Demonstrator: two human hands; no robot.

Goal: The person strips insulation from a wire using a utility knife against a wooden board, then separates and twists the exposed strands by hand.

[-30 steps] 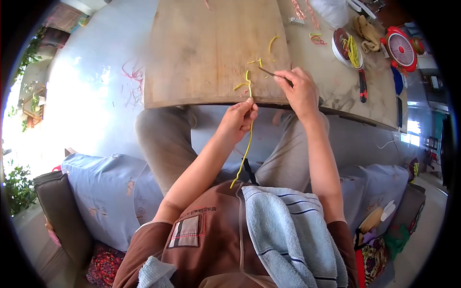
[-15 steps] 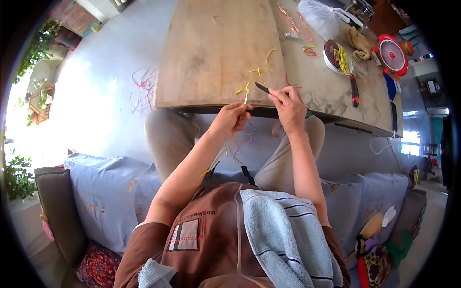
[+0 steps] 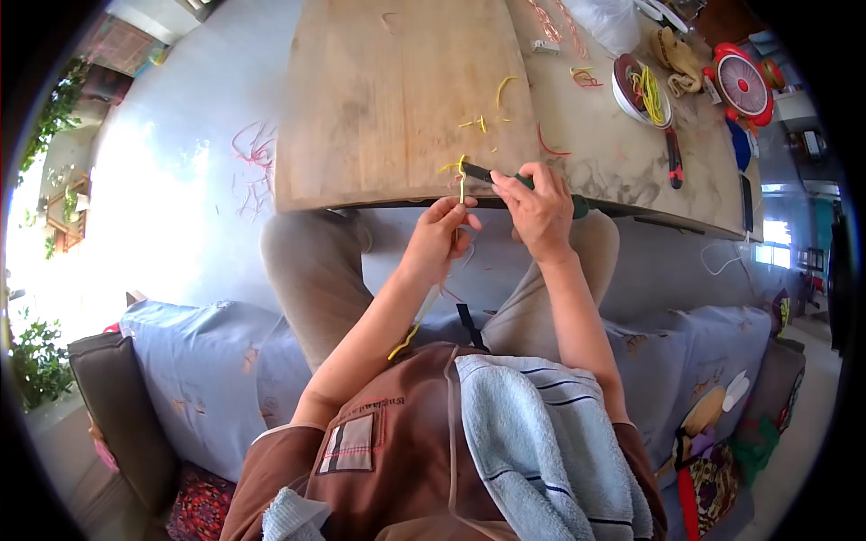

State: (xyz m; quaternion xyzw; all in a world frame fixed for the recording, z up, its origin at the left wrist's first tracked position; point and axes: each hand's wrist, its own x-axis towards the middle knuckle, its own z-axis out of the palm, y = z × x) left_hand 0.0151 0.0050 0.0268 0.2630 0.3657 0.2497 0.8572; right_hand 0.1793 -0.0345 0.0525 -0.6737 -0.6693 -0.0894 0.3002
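Near the board's front edge, my left hand (image 3: 438, 236) pinches a yellow-coated wire (image 3: 463, 185) that stands up from its fingertips. My right hand (image 3: 541, 213) is wrapped round a knife (image 3: 476, 171) with a dark blade and a green handle. The blade points left and lies against or just beside the upper part of the wire; exact contact is too small to tell. Yellow scraps (image 3: 474, 123) lie on the wooden board (image 3: 388, 99) beyond my hands. The wire's longer tail (image 3: 405, 342) hangs below my left forearm.
On the right are a bowl with yellow wire (image 3: 647, 95), a red-and-black handled tool (image 3: 674, 158), a red round fan (image 3: 742, 81) and a white plastic bag (image 3: 606, 22). Copper strands (image 3: 545, 22) lie behind. Red wire scraps (image 3: 255, 162) litter the floor at left.
The knife has moved left, from apart from the wire to right up at it. More of its green handle shows. The whole view has shifted slightly.
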